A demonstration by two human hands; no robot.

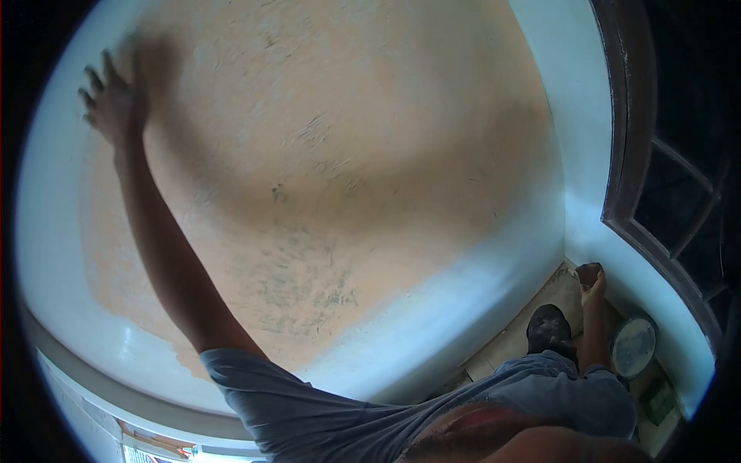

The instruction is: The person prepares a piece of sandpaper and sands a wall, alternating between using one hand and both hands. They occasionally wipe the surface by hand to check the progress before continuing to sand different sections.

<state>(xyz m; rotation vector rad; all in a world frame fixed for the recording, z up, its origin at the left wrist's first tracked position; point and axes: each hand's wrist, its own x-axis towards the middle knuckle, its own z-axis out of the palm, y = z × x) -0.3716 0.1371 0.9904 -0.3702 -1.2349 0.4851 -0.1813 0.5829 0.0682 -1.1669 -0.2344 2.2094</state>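
My left hand [120,104] is stretched far out at the upper left, fingers spread, at the surface of the wall [386,154]. The wall carries a wide peach-coloured patch with scratches and dark smudges, bordered by white paint. Low on the right, my right hand [593,287] is closed around a small dark brown piece [589,273], close to the corner where the wall meets the floor. What this piece is, I cannot tell.
A round pale bucket or lid [634,346] stands on the floor beside my right forearm. My dark shoe [549,327] is on the tiled floor. A brown frame [617,116] with dark panes curves along the right. A ledge [123,397] runs along the lower left.
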